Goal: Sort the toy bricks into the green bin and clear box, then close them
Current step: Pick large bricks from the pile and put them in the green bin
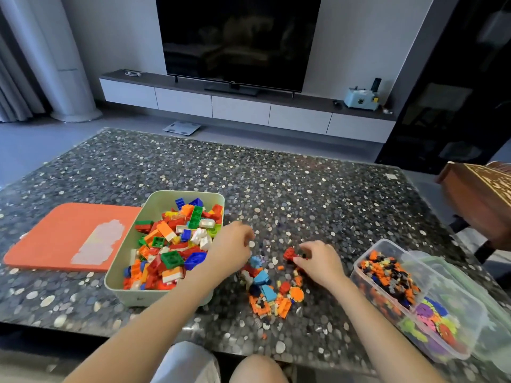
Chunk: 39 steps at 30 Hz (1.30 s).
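loose bricks (272, 288) lie on the worktop (304, 194) just right of the green bin (157, 205). there your right grip (318, 261) pinches a red brick (289, 254); your left grip (232, 244) curls beside the bin, and i cannot tell whether it holds anything. the clear box (385, 241) stands farther right.

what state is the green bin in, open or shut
Open. The green bin has no lid on, its bricks show from above, and an orange lid lies flat beside it.

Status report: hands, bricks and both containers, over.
Left hand curled by green bin, hold unclear. Right hand pinches red brick. Loose bricks lie between green bin and clear box, both open. Path clear.
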Each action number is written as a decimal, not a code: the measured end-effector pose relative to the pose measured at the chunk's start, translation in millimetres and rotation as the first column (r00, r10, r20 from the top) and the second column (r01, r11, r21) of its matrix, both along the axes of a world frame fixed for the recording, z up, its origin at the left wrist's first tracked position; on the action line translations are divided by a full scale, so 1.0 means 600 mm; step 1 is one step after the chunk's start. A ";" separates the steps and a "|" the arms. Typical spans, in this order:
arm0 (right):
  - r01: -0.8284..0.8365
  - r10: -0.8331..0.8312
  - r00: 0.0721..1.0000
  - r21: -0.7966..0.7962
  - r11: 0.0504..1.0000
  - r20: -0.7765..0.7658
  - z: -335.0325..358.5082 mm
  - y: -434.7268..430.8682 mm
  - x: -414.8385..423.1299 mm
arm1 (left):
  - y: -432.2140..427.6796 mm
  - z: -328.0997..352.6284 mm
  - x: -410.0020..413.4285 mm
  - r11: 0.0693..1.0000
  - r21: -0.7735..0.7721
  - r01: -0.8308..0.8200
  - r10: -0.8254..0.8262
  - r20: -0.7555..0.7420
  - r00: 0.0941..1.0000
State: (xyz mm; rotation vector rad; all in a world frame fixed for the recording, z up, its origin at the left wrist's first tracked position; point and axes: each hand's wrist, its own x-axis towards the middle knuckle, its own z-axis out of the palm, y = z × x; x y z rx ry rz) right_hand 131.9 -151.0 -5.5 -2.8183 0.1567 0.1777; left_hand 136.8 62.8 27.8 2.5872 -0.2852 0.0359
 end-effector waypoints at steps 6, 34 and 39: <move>-0.051 0.052 0.999 -0.043 0.998 0.008 -0.045 -0.010 -0.007 | -0.068 -0.070 0.012 0.988 0.133 0.080 -0.068 -0.095 0.993; 0.335 -0.343 0.937 0.418 0.844 -0.057 -0.049 -0.028 -0.076 | -0.168 -0.080 0.056 0.991 0.061 0.118 -0.103 -0.206 0.973; 0.103 -0.107 0.992 0.064 0.993 0.065 -0.064 -0.020 -0.050 | -0.194 -0.060 0.041 0.808 -0.463 -0.363 -0.048 -0.666 0.744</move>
